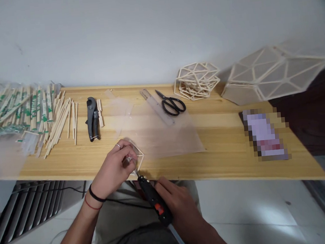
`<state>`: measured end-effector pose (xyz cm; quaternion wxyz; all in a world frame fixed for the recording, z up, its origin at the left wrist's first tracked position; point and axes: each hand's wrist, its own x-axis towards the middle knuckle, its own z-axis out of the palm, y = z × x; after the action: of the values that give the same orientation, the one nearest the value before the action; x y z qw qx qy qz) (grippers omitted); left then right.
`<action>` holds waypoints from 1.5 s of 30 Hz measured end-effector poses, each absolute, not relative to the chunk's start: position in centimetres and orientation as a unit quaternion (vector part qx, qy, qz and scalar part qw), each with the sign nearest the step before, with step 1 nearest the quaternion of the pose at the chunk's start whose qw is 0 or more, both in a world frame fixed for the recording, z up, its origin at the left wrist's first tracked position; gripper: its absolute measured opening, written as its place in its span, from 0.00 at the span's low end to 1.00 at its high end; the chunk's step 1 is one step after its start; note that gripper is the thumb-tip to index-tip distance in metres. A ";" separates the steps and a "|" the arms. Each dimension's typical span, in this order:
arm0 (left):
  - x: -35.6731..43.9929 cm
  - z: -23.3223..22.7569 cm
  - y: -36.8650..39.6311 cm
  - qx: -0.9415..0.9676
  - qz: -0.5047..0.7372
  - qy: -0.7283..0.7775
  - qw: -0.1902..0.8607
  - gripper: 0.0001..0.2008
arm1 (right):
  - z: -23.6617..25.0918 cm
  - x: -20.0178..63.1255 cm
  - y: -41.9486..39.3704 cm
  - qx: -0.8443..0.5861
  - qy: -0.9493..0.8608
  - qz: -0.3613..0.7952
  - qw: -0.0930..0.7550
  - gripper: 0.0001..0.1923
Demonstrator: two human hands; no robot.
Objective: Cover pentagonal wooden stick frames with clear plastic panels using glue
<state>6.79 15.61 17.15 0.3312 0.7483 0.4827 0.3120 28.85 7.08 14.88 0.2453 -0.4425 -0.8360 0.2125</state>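
Note:
My left hand (120, 158) pinches a small frame of thin wooden sticks (141, 157) at the table's front edge. Part of the frame is hidden behind the fingers. In my right hand (176, 195) is a black glue gun (151, 193) with a red switch, a long glue stick trailing from its back end. The gun's nozzle points up and left, and its tip is close to the frame's lower corner beneath my left fingers. Whether the tip touches the wood I cannot tell.
On the wooden table (225, 158) lie wrapped chopsticks (27, 107), loose sticks (59, 125), a grey cutter (92, 118), a ruler (158, 109), black scissors (172, 103) and a translucent sheet (181, 137). Stick frames (197, 79) and a larger covered frame (274, 72) stand behind a blurred phone (264, 134).

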 end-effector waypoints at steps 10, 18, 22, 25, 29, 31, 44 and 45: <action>6.8 17.4 15.6 0.751 0.308 0.485 0.325 0.12 | 14.1 28.7 7.2 -0.441 -0.829 0.227 0.257 0.17; 6.8 17.3 15.6 0.746 0.308 0.486 0.336 0.12 | 13.9 28.8 7.0 -0.438 -0.827 0.241 0.259 0.17; 6.8 17.4 15.6 0.747 0.307 0.484 0.336 0.11 | 14.0 28.8 7.1 -0.439 -0.828 0.246 0.246 0.17; 6.8 17.4 15.6 0.749 0.312 0.480 0.333 0.11 | 13.9 28.8 7.2 -0.430 -0.832 0.249 0.247 0.17; 6.8 17.6 15.6 0.749 0.309 0.481 0.336 0.12 | 13.6 28.9 7.2 -0.432 -0.828 0.250 0.255 0.16; 6.8 17.7 15.5 0.749 0.311 0.479 0.337 0.12 | 13.5 28.9 7.2 -0.437 -0.826 0.249 0.254 0.16; 7.0 17.9 15.4 0.747 0.315 0.481 0.334 0.12 | 13.3 28.5 6.3 -0.482 -0.812 0.233 0.232 0.18; 7.0 17.9 15.4 0.747 0.313 0.482 0.334 0.12 | 13.3 28.4 6.2 -0.484 -0.811 0.228 0.238 0.18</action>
<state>6.96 15.44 17.91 0.3344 0.7471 0.4816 0.3132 28.44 6.21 13.25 0.2378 -0.4840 -0.8107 0.2278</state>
